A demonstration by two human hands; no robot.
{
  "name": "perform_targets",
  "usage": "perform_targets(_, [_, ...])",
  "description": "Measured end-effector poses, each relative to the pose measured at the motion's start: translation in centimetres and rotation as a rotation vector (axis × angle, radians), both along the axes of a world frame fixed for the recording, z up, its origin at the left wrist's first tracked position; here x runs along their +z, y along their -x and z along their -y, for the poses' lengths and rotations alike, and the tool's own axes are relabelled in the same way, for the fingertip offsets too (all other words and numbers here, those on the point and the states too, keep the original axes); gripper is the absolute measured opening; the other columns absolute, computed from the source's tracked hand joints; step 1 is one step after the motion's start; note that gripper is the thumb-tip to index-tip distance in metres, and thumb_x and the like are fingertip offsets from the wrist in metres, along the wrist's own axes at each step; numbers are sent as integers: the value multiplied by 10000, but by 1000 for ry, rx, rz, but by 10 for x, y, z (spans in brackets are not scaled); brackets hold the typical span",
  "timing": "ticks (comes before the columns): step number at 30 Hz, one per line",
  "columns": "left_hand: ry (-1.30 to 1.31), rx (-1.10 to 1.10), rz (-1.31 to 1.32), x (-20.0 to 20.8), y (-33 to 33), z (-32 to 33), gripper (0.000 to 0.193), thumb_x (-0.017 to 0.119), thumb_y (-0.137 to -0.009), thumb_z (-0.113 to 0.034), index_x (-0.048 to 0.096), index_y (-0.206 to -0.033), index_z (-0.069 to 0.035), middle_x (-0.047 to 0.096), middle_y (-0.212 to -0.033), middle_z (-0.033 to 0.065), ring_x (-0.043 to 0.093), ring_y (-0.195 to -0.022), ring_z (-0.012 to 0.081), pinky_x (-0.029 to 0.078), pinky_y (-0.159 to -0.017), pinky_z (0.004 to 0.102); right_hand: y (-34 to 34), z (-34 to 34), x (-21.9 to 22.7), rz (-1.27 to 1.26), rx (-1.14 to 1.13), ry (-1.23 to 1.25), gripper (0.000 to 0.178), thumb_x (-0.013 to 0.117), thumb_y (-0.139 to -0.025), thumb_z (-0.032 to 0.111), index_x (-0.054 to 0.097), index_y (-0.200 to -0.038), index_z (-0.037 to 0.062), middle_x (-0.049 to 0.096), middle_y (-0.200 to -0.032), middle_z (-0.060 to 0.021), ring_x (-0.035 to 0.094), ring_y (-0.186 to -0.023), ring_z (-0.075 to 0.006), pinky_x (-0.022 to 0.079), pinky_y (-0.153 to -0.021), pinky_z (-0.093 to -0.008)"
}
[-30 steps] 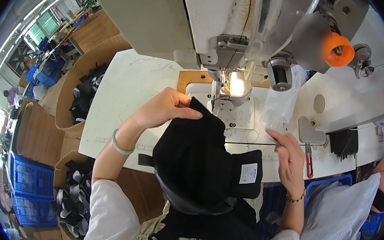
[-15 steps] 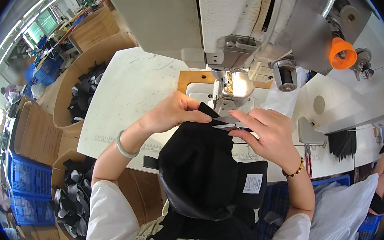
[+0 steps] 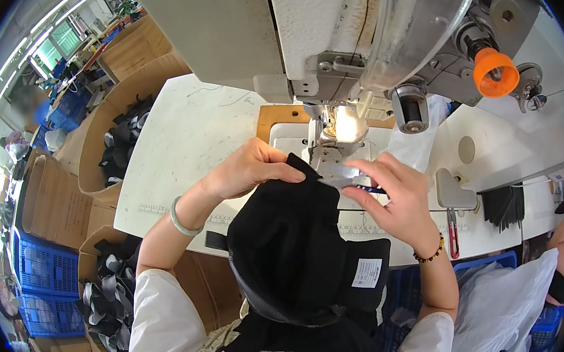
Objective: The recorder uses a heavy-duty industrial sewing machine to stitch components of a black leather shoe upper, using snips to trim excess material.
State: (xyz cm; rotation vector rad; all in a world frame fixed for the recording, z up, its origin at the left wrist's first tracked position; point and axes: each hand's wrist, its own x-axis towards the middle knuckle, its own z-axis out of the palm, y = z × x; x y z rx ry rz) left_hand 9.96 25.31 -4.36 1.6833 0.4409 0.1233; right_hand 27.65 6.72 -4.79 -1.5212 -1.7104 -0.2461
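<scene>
My left hand pinches the upper edge of a black fabric piece between thumb and fingers. The piece is cupped, hangs toward my lap, and has a side flap carrying a white label; a short dark strap sticks out at its left. In my right hand are small thread snips, gripped between thumb and fingers. Their blades point left and lie at the fabric's top edge, close to my left fingertips. Part of the snips is hidden by my right fingers.
A sewing machine with a lit needle area stands just beyond my hands on a white table. Red-handled snips and black strips lie at right. Cardboard boxes of dark pieces and blue crates stand at left.
The snips' blades, spread apart before, are now closer together. My right hand has shifted slightly. The view has moved a little, while my left hand keeps its pinch on the fabric.
</scene>
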Motion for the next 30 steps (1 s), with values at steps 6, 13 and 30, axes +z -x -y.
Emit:
perform_targets(6, [170, -65, 10, 10, 11, 1, 255, 642, -776, -78, 643, -1010, 24, 649, -936, 60, 580, -858, 87, 443, -788, 212, 11, 2, 12, -167, 158, 143, 328, 730, -729, 238, 615, -988, 74, 502, -712, -32, 503, -561, -146, 397, -499, -256])
perform_targets(13, [-406, -20, -249, 27, 68, 4, 520, 621, -779, -32, 412, -1252, 18, 527, -1179, 93, 505, -1098, 162, 411, -906, 281, 35, -4, 43, -693, 392, 449, 292, 694, -787, 180, 569, -1000, 24, 534, -799, -53, 506, -646, -128, 417, -582, -238])
perform_targets(30, [-121, 294, -2, -16, 89, 6, 284, 686, -791, -111, 567, -1017, 14, 611, -938, 61, 569, -678, 48, 433, -561, 184, 80, -50, 3, 49, 99, 342, 370, 600, -848, 289, 447, -1048, 18, 571, -730, -67, 578, -540, -211, 446, -444, -302])
